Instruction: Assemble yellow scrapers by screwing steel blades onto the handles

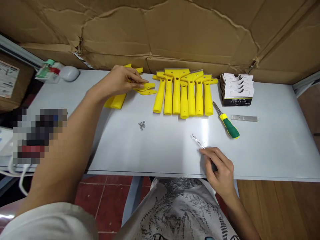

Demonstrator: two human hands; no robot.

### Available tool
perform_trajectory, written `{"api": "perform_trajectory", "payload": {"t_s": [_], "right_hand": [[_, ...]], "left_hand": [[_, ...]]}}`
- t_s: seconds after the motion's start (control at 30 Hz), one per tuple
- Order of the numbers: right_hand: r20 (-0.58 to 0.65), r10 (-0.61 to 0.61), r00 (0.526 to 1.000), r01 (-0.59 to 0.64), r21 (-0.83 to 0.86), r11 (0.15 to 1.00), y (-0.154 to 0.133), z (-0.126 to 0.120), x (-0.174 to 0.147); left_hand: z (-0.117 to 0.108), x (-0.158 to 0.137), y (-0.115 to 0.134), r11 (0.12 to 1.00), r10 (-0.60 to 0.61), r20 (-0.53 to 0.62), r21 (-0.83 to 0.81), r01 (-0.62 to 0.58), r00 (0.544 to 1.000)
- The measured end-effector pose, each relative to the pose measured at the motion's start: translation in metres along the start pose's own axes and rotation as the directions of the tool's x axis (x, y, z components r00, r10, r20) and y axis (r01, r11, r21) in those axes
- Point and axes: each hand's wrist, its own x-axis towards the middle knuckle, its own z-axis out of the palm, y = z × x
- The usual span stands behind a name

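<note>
My left hand (122,80) reaches to the back of the table, its fingers closed on a flat yellow plastic piece (149,85). Just beneath lies a similar yellow piece (147,92). Yellow handles (117,101) rest partly hidden under this hand. Near the front edge my right hand (220,168) grips a thin screwdriver (198,141); its shaft points up and left, and the palm mostly covers its handle. Several yellow scrapers (176,93) lie side by side at the back middle, heads away from me. A small pile of screws (142,125) sits left of centre.
A green-and-yellow screwdriver (228,126) lies right of the scrapers, beside a flat metallic strip (245,118). Behind them stand white-and-black cards (238,91). A white computer mouse (69,73) is at the back left. Cardboard (150,33) walls the table's rear.
</note>
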Motion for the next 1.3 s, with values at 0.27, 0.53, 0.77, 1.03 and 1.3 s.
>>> {"api": "perform_trajectory", "payload": {"t_s": [0.27, 0.53, 0.77, 1.03, 1.3], "right_hand": [[0.004, 0.030, 1.000, -0.030, 0.001, 1.000, -0.002, -0.001, 0.000], [0.019, 0.030, 0.999, -0.031, 0.005, 1.000, -0.002, -0.002, 0.001], [-0.013, 0.046, 0.999, -0.046, 0.019, 0.999, -0.002, -0.001, -0.001], [-0.040, 0.042, 0.998, -0.041, 0.027, 0.999, -0.003, -0.001, -0.001], [0.003, -0.069, 0.998, 0.068, 0.070, 0.995, -0.010, -0.001, 0.018]], "left_hand": [[-0.004, -0.003, -0.012, 0.998, 0.067, 0.061, -0.001, -0.067, 0.996], [-0.004, -0.003, -0.002, 1.000, -0.007, 0.043, 0.009, 0.007, 0.999], [0.001, -0.003, 0.007, 0.997, -0.032, -0.008, -0.068, 0.032, 0.999], [-0.012, -0.008, 0.019, 0.986, 0.093, -0.078, -0.128, -0.102, 0.993], [0.017, -0.059, 0.134, 0.751, 0.659, 0.015, 0.033, -0.659, 0.752]]}}
